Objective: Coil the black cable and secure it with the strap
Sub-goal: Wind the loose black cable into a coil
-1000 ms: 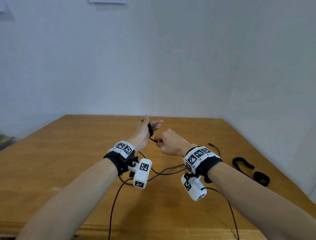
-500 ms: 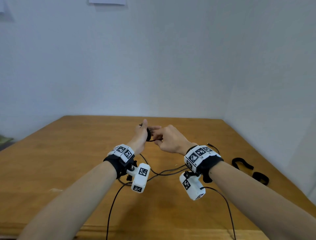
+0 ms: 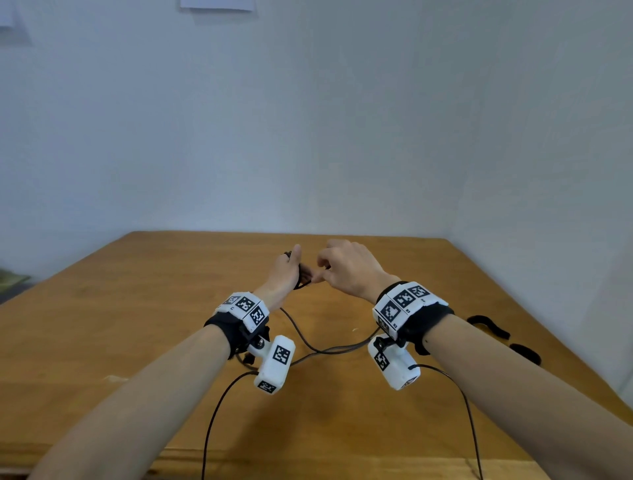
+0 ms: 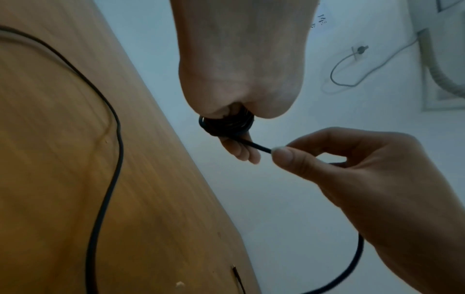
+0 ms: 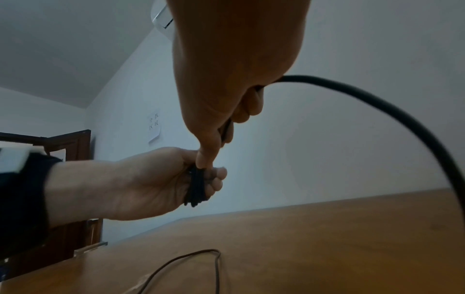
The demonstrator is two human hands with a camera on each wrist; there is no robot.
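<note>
Wooden surface (image 3: 137, 342), pale wall behind: coiling underway at frame centre.
Left hand (image 3: 286, 270) grips thin, limp black cable (image 4: 226, 124) coil; right hand (image 3: 346, 267) pinches springy lead close to coil.

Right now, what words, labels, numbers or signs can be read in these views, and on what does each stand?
White paper sheet on the wall: large printed characters, too blurred to read.
White wall sheet at the top edge: no legible text.
Black-and-white square marker tags on the wristbands: coded patterns only; the tiny print beneath is unreadable.
</note>
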